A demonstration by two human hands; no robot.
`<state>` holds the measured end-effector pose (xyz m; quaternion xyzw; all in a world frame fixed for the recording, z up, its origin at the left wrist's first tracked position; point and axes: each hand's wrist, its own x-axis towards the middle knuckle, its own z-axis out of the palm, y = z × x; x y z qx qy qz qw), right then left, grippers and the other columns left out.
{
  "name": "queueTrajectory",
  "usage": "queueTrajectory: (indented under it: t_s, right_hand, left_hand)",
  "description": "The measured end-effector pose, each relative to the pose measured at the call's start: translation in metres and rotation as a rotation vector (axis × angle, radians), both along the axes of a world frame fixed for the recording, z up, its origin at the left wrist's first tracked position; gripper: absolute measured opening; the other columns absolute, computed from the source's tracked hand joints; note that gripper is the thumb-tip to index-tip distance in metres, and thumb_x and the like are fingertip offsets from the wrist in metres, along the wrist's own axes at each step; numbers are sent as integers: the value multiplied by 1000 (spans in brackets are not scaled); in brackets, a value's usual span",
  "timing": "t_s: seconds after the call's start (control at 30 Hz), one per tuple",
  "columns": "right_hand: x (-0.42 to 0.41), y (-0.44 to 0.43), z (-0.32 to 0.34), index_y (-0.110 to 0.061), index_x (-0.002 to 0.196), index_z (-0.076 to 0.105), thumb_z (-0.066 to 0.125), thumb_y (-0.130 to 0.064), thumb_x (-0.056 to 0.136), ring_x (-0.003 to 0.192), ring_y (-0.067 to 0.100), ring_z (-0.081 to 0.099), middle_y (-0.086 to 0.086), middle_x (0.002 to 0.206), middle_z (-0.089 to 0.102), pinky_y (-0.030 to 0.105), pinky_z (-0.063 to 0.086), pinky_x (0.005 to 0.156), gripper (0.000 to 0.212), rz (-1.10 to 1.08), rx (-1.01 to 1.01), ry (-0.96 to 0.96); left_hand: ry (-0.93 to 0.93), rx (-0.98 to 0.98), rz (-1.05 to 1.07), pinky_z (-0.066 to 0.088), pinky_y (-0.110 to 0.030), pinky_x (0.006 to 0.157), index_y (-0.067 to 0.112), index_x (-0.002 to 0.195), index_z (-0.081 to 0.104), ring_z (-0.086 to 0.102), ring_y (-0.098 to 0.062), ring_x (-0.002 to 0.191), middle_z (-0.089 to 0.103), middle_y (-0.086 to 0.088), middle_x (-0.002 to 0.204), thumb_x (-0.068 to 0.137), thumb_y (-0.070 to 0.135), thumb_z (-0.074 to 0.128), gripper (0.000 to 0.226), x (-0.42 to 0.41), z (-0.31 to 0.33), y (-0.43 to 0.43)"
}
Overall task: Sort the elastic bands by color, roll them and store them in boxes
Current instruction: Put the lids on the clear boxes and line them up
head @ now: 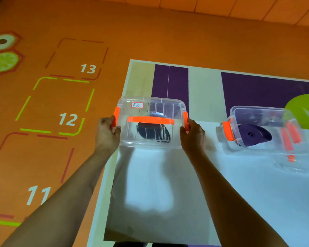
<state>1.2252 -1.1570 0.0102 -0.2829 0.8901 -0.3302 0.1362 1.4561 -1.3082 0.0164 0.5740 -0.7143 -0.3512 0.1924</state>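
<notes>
An orange floor [150,41] printed with dashed squares numbered 11, 12 and 13 is stretching away to the outside of the left fingers and beyond both sets of fingertips. A table [239,193] with a pale glossy top and purple panels is lying under and beyond the fingers, reaching far out past the right ones.

The labelled box [128,138], clear plastic with its lid on, is sitting directly between the two sets of fingers, near the table's left corner. Whether it is resting on the table or being held just above it cannot be told. A second box [243,113], also clear, is standing on the table well out from the back of the right fingers.

The left hand [106,134] is gripping the box's left end, its fingers curling together round that side. The right hand [193,134] is doing the same at the right end, fingers curled and pressed against the wall.

A rolled purple band [253,134] is lying inside the second box. A rolled black band [144,131] is lying inside the labelled box, midway between the fingertips. An orange handle [150,120] is running across the lid from one set of fingers toward the other. Orange latches [116,115] are sitting right at the fingertips on each end. A small red-edged label [137,105] is sticking to the lid just beyond the left fingers.
</notes>
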Motion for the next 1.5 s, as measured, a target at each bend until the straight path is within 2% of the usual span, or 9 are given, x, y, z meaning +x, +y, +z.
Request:
queueTrajectory:
  t_s: [0.17, 0.33, 0.57, 0.67, 0.9, 1.07, 1.23, 1.37, 1.5]
  right_hand:
    - [8, 3, 9, -11, 145, 51, 64, -19, 97, 118, 39, 60, 18, 128, 64, 48, 46, 100, 51, 48, 96, 64]
    - [23, 26, 22, -16, 150, 48, 69, -10, 89, 117, 39, 59, 15, 131, 63, 49, 47, 98, 65, 101, 28, 137]
    - [12, 78, 31, -11, 142, 54, 65, -10, 89, 117, 38, 59, 13, 136, 60, 49, 49, 97, 55, 41, -10, 154]
    - [-7, 109, 31, -9, 138, 57, 65, -7, 88, 123, 40, 57, 14, 135, 61, 50, 49, 97, 51, 11, -37, 180]
    - [-84, 192, 23, -14, 130, 62, 66, -9, 87, 109, 35, 61, 11, 120, 65, 45, 50, 93, 44, -5, -50, 171]
    - [-157, 259, -1, -13, 124, 66, 66, -12, 88, 106, 36, 62, 12, 115, 67, 43, 48, 94, 36, -4, 16, 105]
    - [-230, 313, -28, -15, 128, 64, 63, -14, 90, 115, 34, 58, 10, 125, 64, 41, 41, 99, 38, 21, 210, 29]
    - [-282, 338, -48, -21, 147, 45, 58, -18, 93, 131, 31, 46, 7, 145, 50, 43, 34, 108, 56, 117, 527, 38]
    - [-311, 357, -69, -25, 158, 25, 61, -18, 90, 143, 31, 36, 6, 158, 34, 45, 26, 117, 77, 231, 764, 11]
  left_hand:
    - [-211, -59, -122, 43, -46, 106, 6, 138, 54, 51, -41, 122, 51, -22, 132, 95, 14, 64, 45, 1, 6, 4]
    - [-339, -190, -268, 36, -55, 111, 13, 145, 52, 41, -47, 134, 39, -20, 154, 92, 23, 66, 55, -8, 15, 40]
    - [-237, -326, -467, 44, -55, 98, 9, 119, 68, 55, -47, 116, 58, -19, 131, 81, 9, 75, 38, -41, 21, 101]
    - [-207, -334, -513, 45, -53, 97, 10, 115, 70, 56, -44, 114, 61, -16, 126, 82, 9, 74, 33, -64, 19, 133]
    - [-167, -320, -549, 49, -54, 94, 8, 112, 72, 61, -45, 109, 65, -16, 124, 83, 7, 74, 29, -142, 13, 206]
    - [-186, -330, -602, 51, -51, 89, 9, 118, 68, 62, -45, 104, 63, -16, 126, 87, 25, 48, 41, -207, 5, 271]
    - [-274, -240, -632, 45, -52, 99, 17, 135, 58, 54, -45, 121, 51, -14, 148, 88, 13, 64, 47, -260, -8, 326]
    - [-307, -220, -649, 48, -54, 97, 17, 129, 62, 55, -45, 119, 55, -15, 144, 84, 21, 57, 46, -285, -13, 355]
    - [-342, -218, -648, 50, -52, 95, 15, 126, 66, 58, -44, 118, 59, -13, 140, 82, 10, 73, 44, -290, -18, 378]
